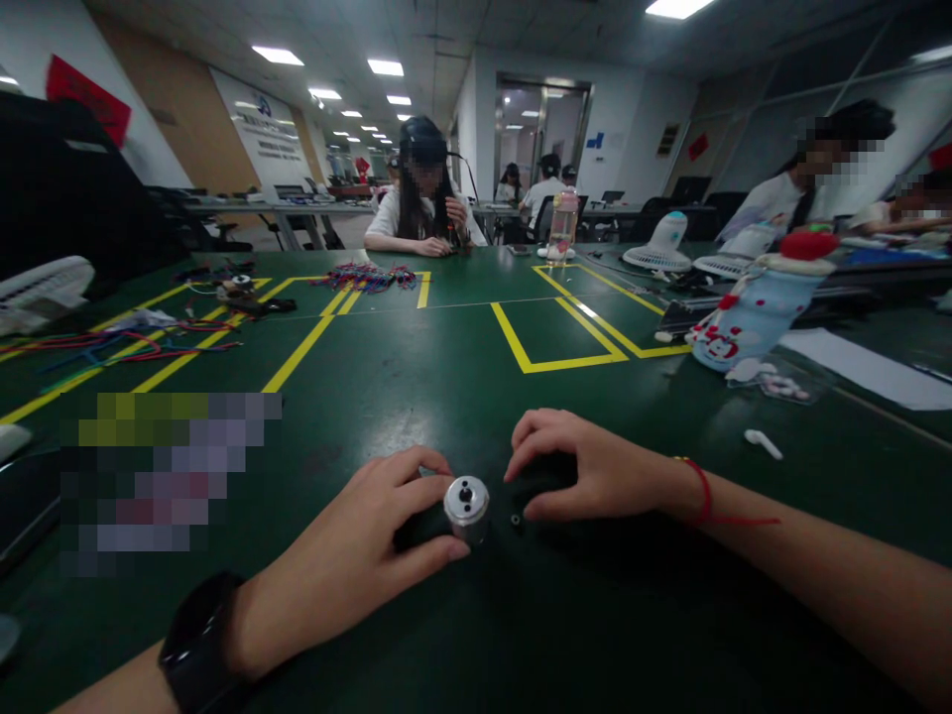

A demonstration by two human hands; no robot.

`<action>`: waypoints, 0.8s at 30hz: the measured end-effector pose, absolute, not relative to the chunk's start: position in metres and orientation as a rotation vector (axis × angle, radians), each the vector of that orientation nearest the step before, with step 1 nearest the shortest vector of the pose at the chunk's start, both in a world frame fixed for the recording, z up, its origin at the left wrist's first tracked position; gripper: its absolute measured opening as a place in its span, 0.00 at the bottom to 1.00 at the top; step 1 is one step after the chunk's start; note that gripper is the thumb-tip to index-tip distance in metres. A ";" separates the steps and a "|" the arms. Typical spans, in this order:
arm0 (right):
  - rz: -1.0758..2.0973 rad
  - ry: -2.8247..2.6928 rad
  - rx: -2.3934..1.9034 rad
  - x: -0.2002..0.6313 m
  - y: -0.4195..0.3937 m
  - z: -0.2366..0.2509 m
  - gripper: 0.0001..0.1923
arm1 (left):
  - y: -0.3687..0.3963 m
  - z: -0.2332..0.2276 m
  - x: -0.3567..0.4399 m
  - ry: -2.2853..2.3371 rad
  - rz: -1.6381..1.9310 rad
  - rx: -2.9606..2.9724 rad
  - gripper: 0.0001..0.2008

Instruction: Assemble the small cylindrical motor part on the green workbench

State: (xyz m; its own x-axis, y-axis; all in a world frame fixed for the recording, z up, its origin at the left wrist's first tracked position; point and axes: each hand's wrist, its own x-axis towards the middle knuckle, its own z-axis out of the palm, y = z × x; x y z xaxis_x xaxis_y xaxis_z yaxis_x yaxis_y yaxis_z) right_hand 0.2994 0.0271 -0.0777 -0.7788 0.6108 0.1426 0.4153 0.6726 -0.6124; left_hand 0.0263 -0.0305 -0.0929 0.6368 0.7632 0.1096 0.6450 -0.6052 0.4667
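My left hand (357,550) rests on the dark green table (461,377) near its front edge, fingers curled around a small silver metal cylinder (466,506) with a dark hole in its top. A black watch sits on that wrist. My right hand (587,471) lies just to the right of the cylinder, fingers bent over a dark object that I cannot make out, with a red string around the wrist. A tiny dark part (516,519) lies on the table between the cylinder and the right thumb.
Yellow tape lines (554,342) mark boxes on the table. Coloured wires (126,347) lie at the left, more (364,278) farther back. A blue-and-white bottle (751,307) lies at the right beside white paper (863,367). A small white piece (763,441) is near. People sit opposite and at the right.
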 end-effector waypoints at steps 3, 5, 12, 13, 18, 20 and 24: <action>0.728 -2.626 -0.748 0.290 0.019 -0.076 0.06 | -0.031 -0.094 0.025 1.119 0.423 2.471 0.09; 0.786 -2.508 -0.747 0.284 0.015 -0.074 0.05 | -0.033 -0.092 0.023 1.118 0.431 2.469 0.09; 0.705 -2.201 -0.717 0.250 -0.002 -0.065 0.04 | -0.032 -0.094 0.014 1.123 0.459 2.497 0.10; 0.685 -2.216 -0.710 0.247 -0.004 -0.065 0.04 | -0.031 -0.096 0.014 1.122 0.462 2.501 0.11; 0.634 -2.274 -0.704 0.242 -0.007 -0.067 0.05 | -0.029 -0.099 0.014 1.118 0.465 2.501 0.11; 0.662 -2.273 -0.690 0.242 -0.004 -0.067 0.06 | -0.029 -0.099 0.013 1.120 0.471 2.502 0.11; 0.689 -2.117 -0.805 0.255 0.017 -0.072 0.06 | -0.028 -0.099 0.012 1.115 0.463 2.494 0.10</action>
